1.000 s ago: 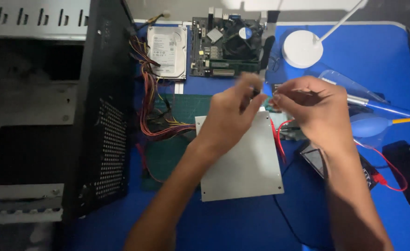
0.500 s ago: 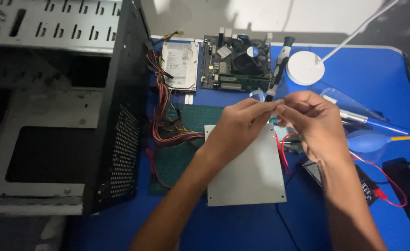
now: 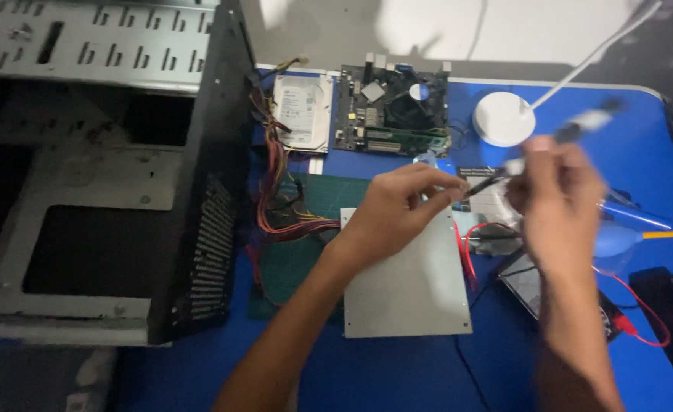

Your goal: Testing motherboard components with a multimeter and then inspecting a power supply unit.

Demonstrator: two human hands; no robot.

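One screwdriver is gripped by the right hand; the left hand pinches its tip.

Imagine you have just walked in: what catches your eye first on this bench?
The two hands meet mid-frame: the left hand pinches a thin dark tool, the blurred right hand grips a pen-like tool. At left stands an open black computer case, with a motherboard on the blue table behind.

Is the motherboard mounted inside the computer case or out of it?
Out. The motherboard lies flat on the blue table beside the hard drive, right of the open computer case.
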